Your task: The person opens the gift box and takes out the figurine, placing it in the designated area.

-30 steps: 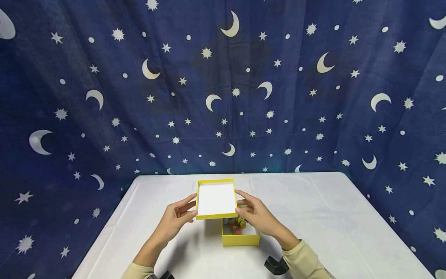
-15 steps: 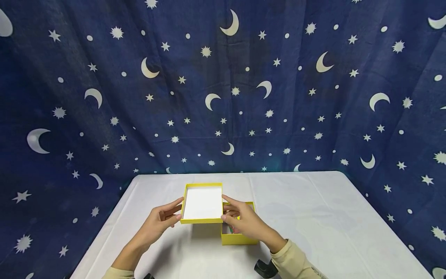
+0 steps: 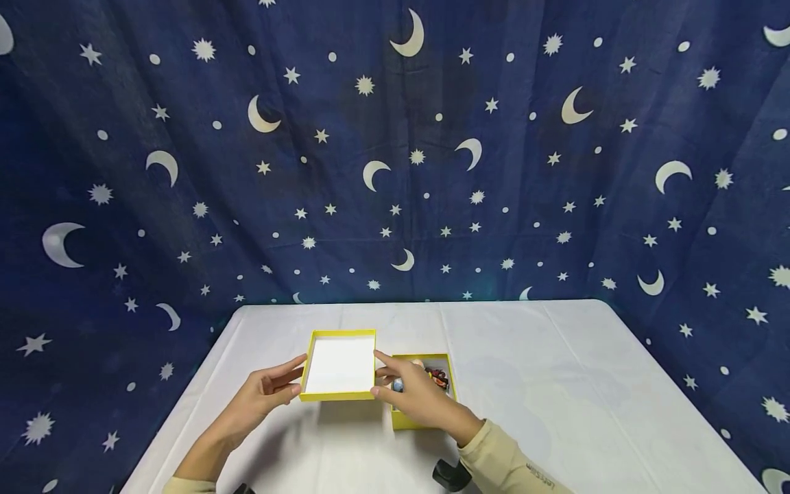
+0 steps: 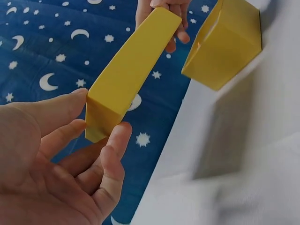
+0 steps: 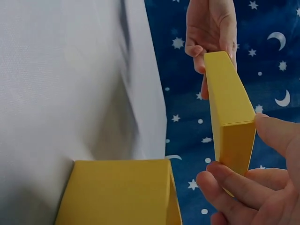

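The thumb and fingers of the left hand (image 3: 264,394) pinch one side of a yellow box lid (image 3: 341,363). The thumb and fingers of the right hand (image 3: 412,394) pinch the other side. So the lid sits right between the two hands, and neither one is nearer. It is up in the air, over the white table (image 3: 537,370). Its white inside looks up toward the person. Its sides look about the same, so I can't pick out a long way; its flat part runs across from hand to hand.

The yellow open box (image 3: 407,420) stands on the table, just right of the lid and lower down. The right hand is nearer to it and hides part of it. Little toys (image 3: 439,378) lie inside. Behind hangs a blue moon-and-star curtain (image 3: 395,171).
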A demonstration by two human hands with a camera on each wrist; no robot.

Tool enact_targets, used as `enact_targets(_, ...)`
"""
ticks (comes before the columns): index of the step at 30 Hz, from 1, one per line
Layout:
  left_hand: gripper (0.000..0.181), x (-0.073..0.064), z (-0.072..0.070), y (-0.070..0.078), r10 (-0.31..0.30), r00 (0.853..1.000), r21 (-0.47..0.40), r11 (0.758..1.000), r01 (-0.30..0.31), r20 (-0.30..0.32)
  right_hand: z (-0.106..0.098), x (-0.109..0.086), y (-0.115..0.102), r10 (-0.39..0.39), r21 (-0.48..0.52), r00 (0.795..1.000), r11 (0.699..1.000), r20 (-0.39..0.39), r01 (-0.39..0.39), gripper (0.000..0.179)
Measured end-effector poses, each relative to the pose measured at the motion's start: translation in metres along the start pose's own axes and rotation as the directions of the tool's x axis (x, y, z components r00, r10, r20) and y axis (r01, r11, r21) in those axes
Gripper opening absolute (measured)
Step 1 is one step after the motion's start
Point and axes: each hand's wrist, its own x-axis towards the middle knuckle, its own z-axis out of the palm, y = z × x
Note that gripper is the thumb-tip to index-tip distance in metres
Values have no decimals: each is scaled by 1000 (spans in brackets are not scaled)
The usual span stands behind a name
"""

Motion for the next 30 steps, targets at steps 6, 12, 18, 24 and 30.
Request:
enact_targets(6, 66, 2, -11, -10, -22, 1000, -1, 1000, 22, 18, 9, 10, 1, -3, -76, 1000, 997, -13, 2, 67)
enact_targets(12, 67, 0, -20, -26, -29, 999, -21, 999, 29, 38, 22, 17, -2, 16, -119, 1000, 993, -15, -18, 67)
enact_targets(18, 67, -8, -25, -37, -11, 998, -45, 999, 14, 68, 36, 18, -5, 33, -182, 999, 983, -1, -33, 68)
enact_targets(24, 68, -15, -29, -44, -19, 997, -21, 1000, 20, 81, 45, 18, -8, 53, -244, 999, 969, 7, -49, 67)
enact_targets(30, 70, -20, -31, -51, -54, 991, -23, 998, 57, 119, 54, 16, -11, 75, -309, 997, 949, 26, -63, 67)
